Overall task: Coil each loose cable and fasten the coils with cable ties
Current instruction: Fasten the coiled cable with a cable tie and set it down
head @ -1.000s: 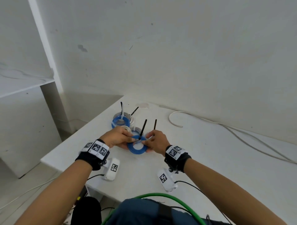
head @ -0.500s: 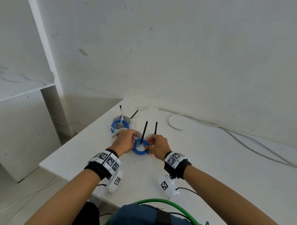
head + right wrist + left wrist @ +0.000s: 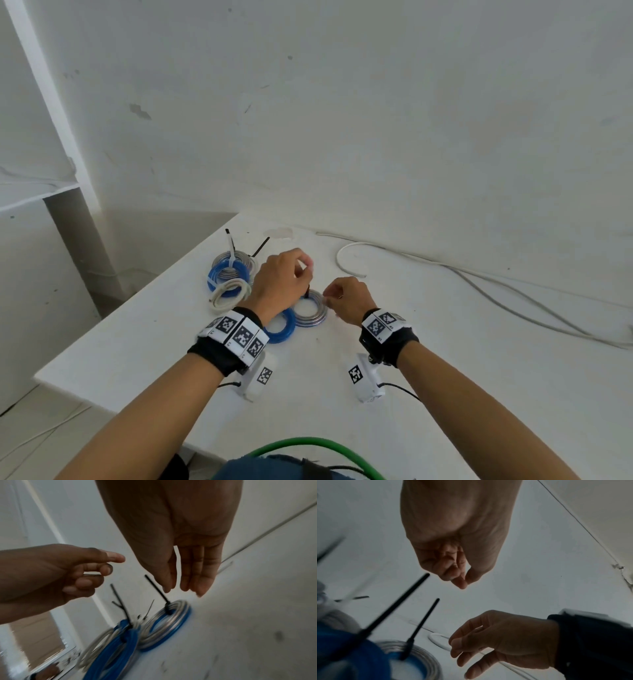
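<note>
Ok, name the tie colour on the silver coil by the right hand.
Black, the thin plastic cable tie; clearest in the right wrist view.

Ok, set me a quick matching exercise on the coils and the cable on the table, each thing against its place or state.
Things:
1. cream coil
2. silver coil
3. white cable

Place or state:
A. uncoiled, lying loose
B. fastened, with a black tie standing up
C. left of the left hand

Pairs: 1-C, 2-B, 3-A.
</note>
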`<action>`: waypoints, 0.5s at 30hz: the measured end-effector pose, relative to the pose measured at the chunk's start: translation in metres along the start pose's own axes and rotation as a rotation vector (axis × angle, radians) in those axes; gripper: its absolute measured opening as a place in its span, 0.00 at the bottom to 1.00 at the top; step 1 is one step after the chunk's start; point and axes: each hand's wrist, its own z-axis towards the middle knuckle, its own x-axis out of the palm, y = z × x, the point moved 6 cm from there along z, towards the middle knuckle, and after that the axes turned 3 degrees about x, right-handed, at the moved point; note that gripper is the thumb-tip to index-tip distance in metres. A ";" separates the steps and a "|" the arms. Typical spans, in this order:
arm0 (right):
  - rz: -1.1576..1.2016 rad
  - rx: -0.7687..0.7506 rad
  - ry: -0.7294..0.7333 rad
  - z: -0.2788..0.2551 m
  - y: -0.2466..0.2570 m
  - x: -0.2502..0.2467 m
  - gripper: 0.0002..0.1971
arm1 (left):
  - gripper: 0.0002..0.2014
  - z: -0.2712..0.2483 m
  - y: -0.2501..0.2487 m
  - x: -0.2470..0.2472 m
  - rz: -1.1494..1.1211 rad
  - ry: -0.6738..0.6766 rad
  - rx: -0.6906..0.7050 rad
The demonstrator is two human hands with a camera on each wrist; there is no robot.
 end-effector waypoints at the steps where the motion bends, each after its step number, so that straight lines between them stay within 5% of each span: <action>1: -0.013 0.039 -0.010 0.005 -0.012 -0.007 0.08 | 0.04 0.008 -0.008 0.009 -0.021 0.016 0.019; 5: 0.063 0.209 -0.038 0.023 -0.065 -0.036 0.18 | 0.10 0.046 -0.033 0.071 0.014 0.217 0.124; 10: 0.203 0.320 -0.092 0.037 -0.122 -0.067 0.14 | 0.20 0.083 -0.030 0.162 0.402 0.608 0.085; 15: 0.371 0.323 -0.060 0.038 -0.148 -0.075 0.14 | 0.17 0.112 -0.013 0.184 0.449 0.538 -0.034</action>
